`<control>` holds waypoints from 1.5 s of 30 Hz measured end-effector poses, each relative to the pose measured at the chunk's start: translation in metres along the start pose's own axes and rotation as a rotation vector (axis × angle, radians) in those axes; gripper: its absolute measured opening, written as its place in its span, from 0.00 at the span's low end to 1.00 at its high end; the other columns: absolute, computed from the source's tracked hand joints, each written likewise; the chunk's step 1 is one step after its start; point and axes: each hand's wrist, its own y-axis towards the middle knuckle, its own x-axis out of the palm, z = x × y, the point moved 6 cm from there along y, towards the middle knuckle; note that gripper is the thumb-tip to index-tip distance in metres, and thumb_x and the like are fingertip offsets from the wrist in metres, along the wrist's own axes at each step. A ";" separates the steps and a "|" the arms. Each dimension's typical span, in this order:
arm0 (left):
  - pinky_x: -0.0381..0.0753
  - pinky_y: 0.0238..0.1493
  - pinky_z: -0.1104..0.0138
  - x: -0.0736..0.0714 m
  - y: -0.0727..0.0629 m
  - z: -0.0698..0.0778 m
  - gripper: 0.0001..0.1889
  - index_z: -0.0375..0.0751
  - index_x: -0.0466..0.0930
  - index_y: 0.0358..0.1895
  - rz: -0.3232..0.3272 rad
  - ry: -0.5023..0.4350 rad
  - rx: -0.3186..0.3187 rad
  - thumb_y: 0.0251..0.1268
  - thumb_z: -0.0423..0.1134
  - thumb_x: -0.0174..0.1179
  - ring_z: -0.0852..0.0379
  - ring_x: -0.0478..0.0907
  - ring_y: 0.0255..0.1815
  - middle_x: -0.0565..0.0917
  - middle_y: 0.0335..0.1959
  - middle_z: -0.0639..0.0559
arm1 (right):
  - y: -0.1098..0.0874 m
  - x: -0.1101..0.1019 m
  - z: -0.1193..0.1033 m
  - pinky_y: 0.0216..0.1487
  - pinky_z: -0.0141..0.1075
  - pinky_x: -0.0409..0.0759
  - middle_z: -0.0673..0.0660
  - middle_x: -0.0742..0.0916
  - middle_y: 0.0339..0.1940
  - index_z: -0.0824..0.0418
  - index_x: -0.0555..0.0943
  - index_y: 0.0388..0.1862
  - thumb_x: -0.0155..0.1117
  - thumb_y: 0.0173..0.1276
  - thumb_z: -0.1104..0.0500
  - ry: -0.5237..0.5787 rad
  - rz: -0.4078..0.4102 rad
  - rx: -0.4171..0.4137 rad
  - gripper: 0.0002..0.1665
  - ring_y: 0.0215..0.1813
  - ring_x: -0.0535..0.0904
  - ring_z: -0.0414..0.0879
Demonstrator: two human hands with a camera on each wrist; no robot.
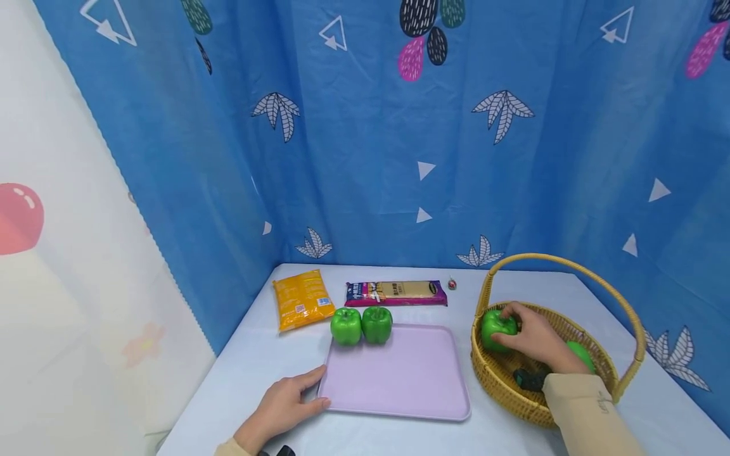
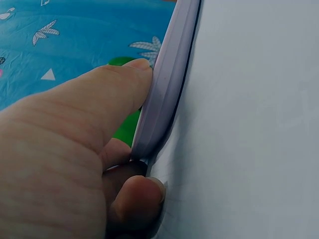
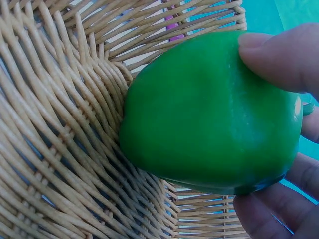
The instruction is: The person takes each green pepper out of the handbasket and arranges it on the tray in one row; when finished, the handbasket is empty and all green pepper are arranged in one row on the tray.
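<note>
Inside the wicker basket point(image 1: 500, 391) | right hand point(image 1: 538, 339) grips a green pepper point(image 1: 493, 329) | lilac tray point(image 1: 402, 380) lies left of that grip | left hand point(image 1: 283, 403), fingers extended, touches tray's left edge

Four peppers point(image 1: 346, 326) point(image 1: 377, 325) point(image 1: 493, 328) point(image 1: 580, 356), two packets point(image 1: 302, 300) point(image 1: 396, 292), one tray point(image 1: 397, 373), one basket point(image 1: 497, 385).
</note>
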 end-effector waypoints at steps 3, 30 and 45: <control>0.82 0.62 0.48 0.001 0.002 0.002 0.43 0.49 0.74 0.74 -0.007 -0.001 0.011 0.63 0.74 0.59 0.72 0.71 0.31 0.80 0.70 0.54 | -0.003 -0.004 0.001 0.35 0.39 0.74 0.59 0.83 0.44 0.59 0.75 0.51 0.79 0.61 0.44 -0.004 0.010 0.013 0.31 0.37 0.74 0.48; 0.82 0.62 0.49 0.000 -0.001 0.000 0.44 0.47 0.75 0.73 0.012 0.002 0.029 0.62 0.74 0.59 0.50 0.83 0.61 0.81 0.69 0.53 | 0.011 -0.007 -0.125 0.39 0.42 0.89 0.61 0.86 0.48 0.57 0.76 0.48 0.81 0.60 0.47 0.103 0.013 -0.104 0.28 0.45 0.84 0.54; 0.83 0.61 0.50 -0.002 0.001 0.000 0.44 0.46 0.74 0.73 0.012 -0.002 0.049 0.64 0.74 0.58 0.73 0.72 0.31 0.80 0.69 0.53 | 0.056 0.099 -0.144 0.39 0.39 0.81 0.49 0.83 0.37 0.55 0.77 0.42 0.86 0.53 0.51 0.097 -0.100 -0.061 0.27 0.38 0.77 0.44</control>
